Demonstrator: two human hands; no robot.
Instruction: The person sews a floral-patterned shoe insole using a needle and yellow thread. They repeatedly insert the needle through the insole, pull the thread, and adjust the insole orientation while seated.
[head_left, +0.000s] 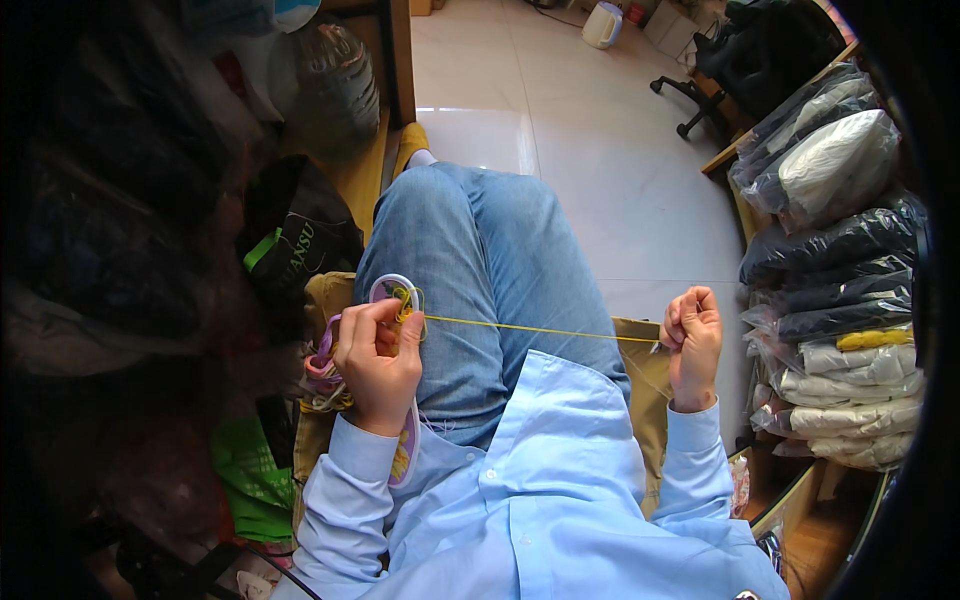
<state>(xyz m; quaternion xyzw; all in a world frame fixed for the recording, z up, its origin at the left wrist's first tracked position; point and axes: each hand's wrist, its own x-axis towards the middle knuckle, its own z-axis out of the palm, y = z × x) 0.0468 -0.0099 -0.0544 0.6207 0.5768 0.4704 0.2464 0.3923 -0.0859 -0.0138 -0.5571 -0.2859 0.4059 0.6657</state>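
My left hand (379, 367) grips an embroidered insole (403, 454) with a white rim and a purple and yellow pattern, resting over my left thigh. Loops of yellow thread bunch up by its fingertips, on the insole's upper end. From there a taut yellow thread (525, 328) crosses above both thighs to my right hand (691, 326), which is closed on its far end. A tiny pale glint shows at those right fingertips; whether it is a needle is unclear. Beside the left wrist hang skeins of purple, pink and yellow thread (324, 371), partly hidden by the hand.
Folded garments in clear plastic bags (840, 300) are stacked along the right. At left lie a black bag (300, 225) bearing writing, a green bag (251, 476) and a large clear plastic container (337, 90). Farther off are a wheeled chair (765, 60) and an electric kettle (602, 26).
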